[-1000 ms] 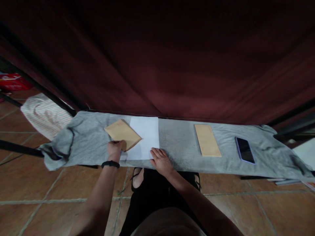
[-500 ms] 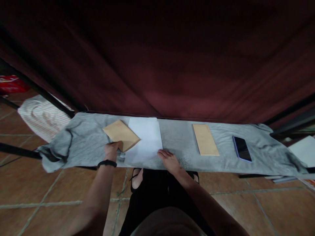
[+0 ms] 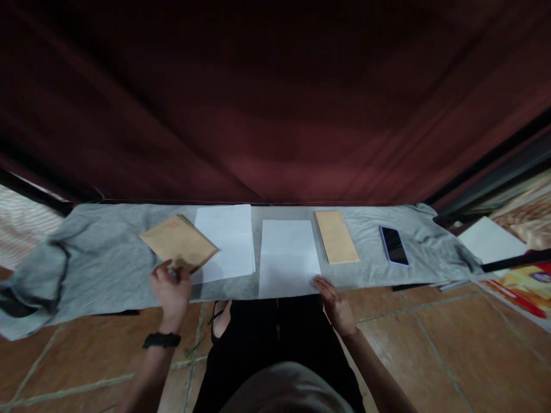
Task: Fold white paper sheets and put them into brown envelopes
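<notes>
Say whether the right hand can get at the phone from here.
Likely yes: the phone lies uncovered, and only grey cloth seems to separate it from the right hand, at the edge of the right white sheet.

Two hands point(image 3: 171, 291) point(image 3: 338, 310), one phone point(image 3: 394, 245), several envelopes point(image 3: 337, 237)

Dark red drape point(image 3: 267, 103) w/ soft folds spans far side, nearly blk up top, bit lighter low ctr. Dark L bar point(image 3: 34, 192), dark R bar point(image 3: 491, 158). Narrow table under grey cloth point(image 3: 103, 252). Near: orange-brn floor tiles point(image 3: 482, 350), pale grout. Dim light.
</notes>
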Demonstrator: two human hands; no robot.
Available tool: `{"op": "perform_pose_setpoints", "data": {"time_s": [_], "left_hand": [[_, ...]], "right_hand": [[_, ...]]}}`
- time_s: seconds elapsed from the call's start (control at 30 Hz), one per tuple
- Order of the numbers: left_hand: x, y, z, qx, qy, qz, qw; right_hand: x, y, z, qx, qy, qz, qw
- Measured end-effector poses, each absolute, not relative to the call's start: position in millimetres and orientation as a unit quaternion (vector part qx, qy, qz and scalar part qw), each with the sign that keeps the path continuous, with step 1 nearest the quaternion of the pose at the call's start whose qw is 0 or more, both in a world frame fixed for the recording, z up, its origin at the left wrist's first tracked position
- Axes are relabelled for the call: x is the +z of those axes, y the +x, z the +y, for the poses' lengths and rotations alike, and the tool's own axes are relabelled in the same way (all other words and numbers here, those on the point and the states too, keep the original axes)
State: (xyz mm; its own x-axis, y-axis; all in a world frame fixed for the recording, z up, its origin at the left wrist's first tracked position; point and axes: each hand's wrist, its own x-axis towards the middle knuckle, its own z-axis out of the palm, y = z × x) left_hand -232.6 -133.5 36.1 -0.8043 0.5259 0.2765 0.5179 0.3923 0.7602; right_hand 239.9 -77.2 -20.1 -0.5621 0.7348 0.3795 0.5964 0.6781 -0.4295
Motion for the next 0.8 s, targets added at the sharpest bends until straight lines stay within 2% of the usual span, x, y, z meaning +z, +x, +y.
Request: {"op": "perform_pose_setpoints", "data": {"time_s": [0.07,0.17,0.33,0.63,0.8], "left_hand": [[35,-192,-139,0.421,0.454,0.786,0.009],[36,-132,-141,0.365,0.636,0.672,0.099],[35,-80,-128,0.292,0.723,0.600,0.180],[24,-58,-57,0.258,0.761,0.576,0.153],[20,-22,-3,0.204,0.813,0.533,0.116]], "right_hand": [[-19,231,-73,0.141,-0.382,-0.870,0.278],[-14,211,-63,0.146,-0.385,-0.863,0.292],[-9,199,-46,0.156,-0.391,-0.855,0.303],[-13,222,-39,0.188,-0.388,-0.846,0.314],[-16,218,-40,0.163,-0.390,-0.859,0.289]]}}
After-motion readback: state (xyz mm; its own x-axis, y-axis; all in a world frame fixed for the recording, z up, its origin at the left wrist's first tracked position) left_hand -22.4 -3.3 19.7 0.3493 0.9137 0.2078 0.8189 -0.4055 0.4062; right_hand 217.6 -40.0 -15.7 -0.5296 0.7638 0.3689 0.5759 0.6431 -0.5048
